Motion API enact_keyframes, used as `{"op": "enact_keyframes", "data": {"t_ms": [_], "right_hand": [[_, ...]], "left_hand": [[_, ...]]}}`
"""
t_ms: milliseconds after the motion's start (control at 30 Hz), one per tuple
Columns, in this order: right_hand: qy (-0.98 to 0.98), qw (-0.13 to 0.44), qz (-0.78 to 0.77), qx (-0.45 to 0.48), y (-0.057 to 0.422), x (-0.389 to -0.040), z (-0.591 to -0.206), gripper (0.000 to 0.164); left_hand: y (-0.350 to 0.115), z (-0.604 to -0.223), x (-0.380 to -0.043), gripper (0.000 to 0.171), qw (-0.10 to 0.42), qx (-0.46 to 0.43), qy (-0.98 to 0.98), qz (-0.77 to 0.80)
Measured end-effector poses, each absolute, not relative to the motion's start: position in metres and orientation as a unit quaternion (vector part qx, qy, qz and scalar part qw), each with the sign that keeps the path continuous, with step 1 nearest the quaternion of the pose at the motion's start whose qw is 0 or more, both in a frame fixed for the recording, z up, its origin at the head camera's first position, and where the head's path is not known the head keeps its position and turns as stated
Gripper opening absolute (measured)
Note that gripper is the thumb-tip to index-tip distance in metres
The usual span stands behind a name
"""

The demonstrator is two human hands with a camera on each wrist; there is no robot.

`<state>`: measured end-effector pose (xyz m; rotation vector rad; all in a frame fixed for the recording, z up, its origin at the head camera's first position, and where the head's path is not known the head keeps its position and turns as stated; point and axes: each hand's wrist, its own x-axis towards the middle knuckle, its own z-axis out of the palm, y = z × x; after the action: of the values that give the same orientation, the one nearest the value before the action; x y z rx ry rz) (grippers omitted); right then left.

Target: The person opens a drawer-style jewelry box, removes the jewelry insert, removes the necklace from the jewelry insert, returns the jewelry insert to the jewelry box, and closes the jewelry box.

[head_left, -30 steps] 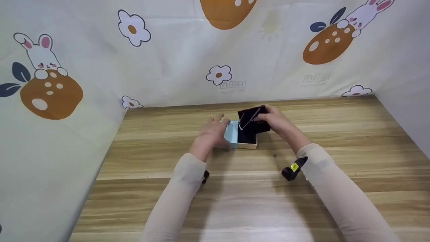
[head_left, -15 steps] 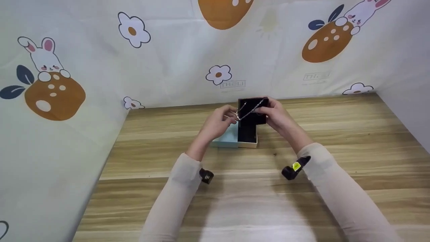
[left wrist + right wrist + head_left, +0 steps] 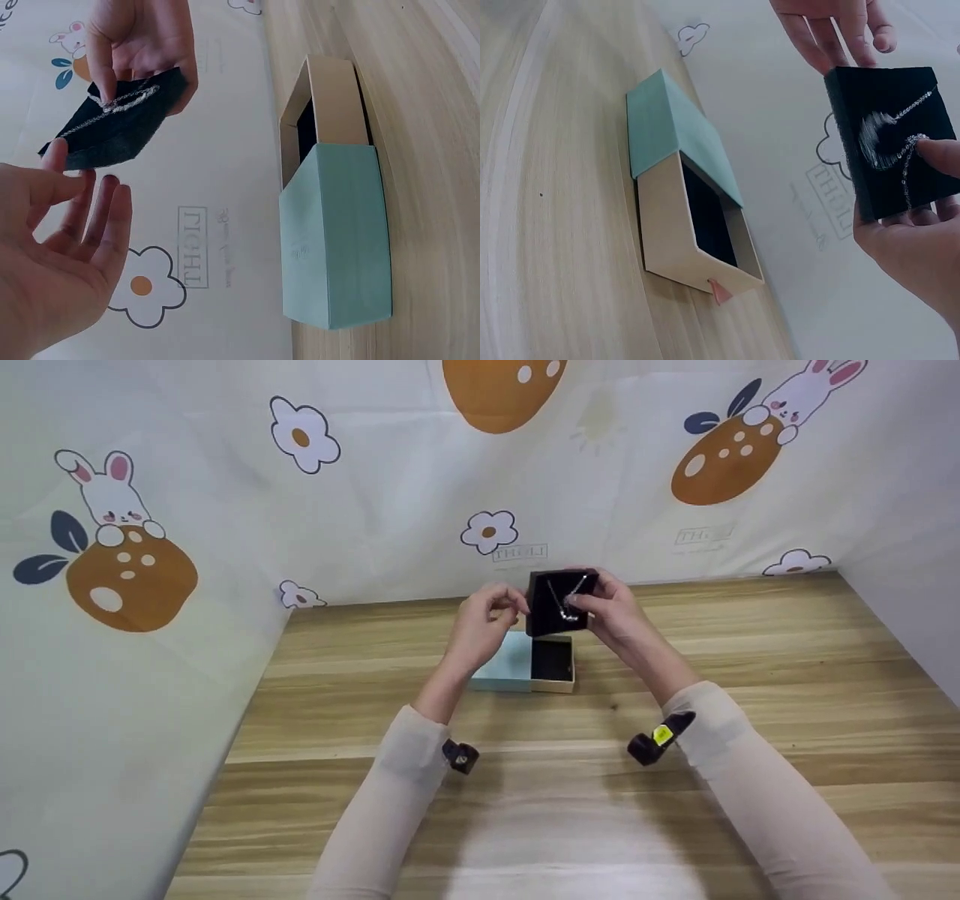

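My right hand [image 3: 611, 604] grips a square black foam pad [image 3: 889, 90], its thumb pressing a silver chain necklace [image 3: 907, 169] against the face. The pad is held up and tilted above the table, and part of the chain is blurred in the right wrist view. At the pad's left edge is my left hand [image 3: 484, 626], fingers loosely bent; whether a fingertip touches the edge I cannot tell. Below both hands lies a drawer box with a light blue-green sleeve [image 3: 352, 240]. Its cream drawer [image 3: 667, 217] is pulled partly out to the right, with a dark interior.
The box rests on a wood-grain table [image 3: 570, 810]. A pink ribbon tab [image 3: 720, 291] sticks out of the drawer's end. Behind the table hangs a pale printed cloth [image 3: 390, 510], and another stretch of it covers the left side.
My right hand has raised the foam pad off the drawer and tipped it. The left hand has moved from the sleeve up to the pad's left edge, and the necklace's loop has shifted right.
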<state>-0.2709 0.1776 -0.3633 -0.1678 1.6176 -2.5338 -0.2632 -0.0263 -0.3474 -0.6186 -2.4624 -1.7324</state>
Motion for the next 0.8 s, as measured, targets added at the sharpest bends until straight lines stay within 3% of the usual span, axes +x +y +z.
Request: {"op": "enact_keyframes", "data": {"t_ms": [167, 267, 567, 800], "right_hand": [[0.547, 0.055, -0.832, -0.071, 0.172, -0.268, -0.362, 0.037], [0.593, 0.034, -0.801, -0.081, 0.168, -0.265, -0.362, 0.033], [0.727, -0.141, -0.665, -0.098, 0.163, -0.252, -0.350, 0.029], [0.801, -0.202, -0.554, -0.101, 0.153, -0.234, -0.334, 0.019]], "left_hand": [[-0.025, -0.353, -0.263, 0.033, -0.023, -0.216, -0.752, -0.622], [-0.023, -0.359, -0.263, 0.037, -0.044, -0.207, -0.745, -0.633], [-0.019, -0.363, -0.264, 0.034, 0.007, -0.144, -0.743, -0.653], [-0.017, -0.360, -0.263, 0.036, 0.020, -0.110, -0.738, -0.665]]}}
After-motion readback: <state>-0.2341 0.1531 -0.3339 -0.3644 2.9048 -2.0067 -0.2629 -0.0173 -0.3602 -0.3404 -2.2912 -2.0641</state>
